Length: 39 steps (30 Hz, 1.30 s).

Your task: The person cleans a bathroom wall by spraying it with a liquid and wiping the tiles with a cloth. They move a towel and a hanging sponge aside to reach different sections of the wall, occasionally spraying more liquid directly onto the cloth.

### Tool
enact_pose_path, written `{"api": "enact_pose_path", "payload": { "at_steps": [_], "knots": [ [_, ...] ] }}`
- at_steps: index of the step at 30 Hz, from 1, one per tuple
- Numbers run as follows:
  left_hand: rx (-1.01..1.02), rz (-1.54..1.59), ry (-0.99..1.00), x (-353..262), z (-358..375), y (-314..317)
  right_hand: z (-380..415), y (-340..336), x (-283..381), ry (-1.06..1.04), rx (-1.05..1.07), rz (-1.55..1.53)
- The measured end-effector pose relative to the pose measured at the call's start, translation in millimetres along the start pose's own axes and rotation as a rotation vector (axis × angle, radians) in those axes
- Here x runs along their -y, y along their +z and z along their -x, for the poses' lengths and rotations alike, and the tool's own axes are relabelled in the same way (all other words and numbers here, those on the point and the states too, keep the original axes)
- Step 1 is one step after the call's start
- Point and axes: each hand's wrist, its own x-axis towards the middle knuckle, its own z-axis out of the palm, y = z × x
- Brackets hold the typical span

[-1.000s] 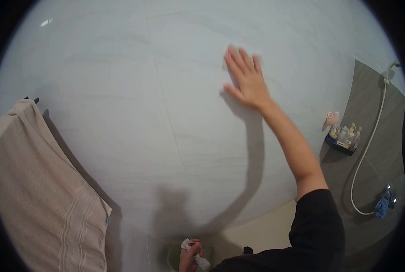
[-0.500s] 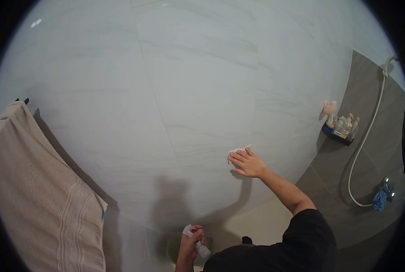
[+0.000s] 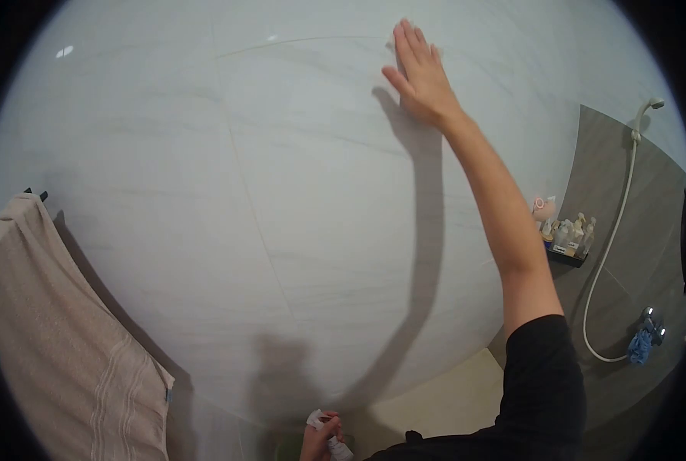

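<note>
My right hand [image 3: 423, 81] is raised high and lies flat on the pale marbled wall [image 3: 335, 200], its fingers stretched upward and the thumb apart. A little whitish material shows at the edge of its fingertips, too small to make out. Low in the view, my left hand [image 3: 323, 436] is closed around a white crumpled tissue [image 3: 314, 419], whose pale parts stick out above and below the fingers.
A beige towel [image 3: 58, 330] hangs at the left. On the right, a dark corner shelf [image 3: 566, 259] carries several bottles. Beyond it are a shower hose [image 3: 610, 246], a shower head [image 3: 656, 103] and a blue mesh puff [image 3: 639, 347] at the tap.
My right hand has moved far up the wall, and the arm is stretched out more. My left hand sits slightly lower in the view, still closed. The whole view has shifted a little.
</note>
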Motion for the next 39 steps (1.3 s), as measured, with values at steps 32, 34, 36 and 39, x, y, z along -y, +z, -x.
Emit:
{"api": "enact_pose_path", "payload": {
  "at_steps": [32,34,36,39],
  "knots": [
    [-0.240,0.300,0.021,24,49,-40,389,107,437,0.589,0.577,-0.410],
    [-0.271,0.320,0.019,23,52,-42,389,102,451,0.319,0.845,-0.455],
    [-0.262,0.309,0.052,21,50,-41,399,107,449,0.239,0.687,-0.414],
    [-0.230,0.324,0.084,18,48,-36,409,103,415,0.020,0.501,-0.383]
  ]
}}
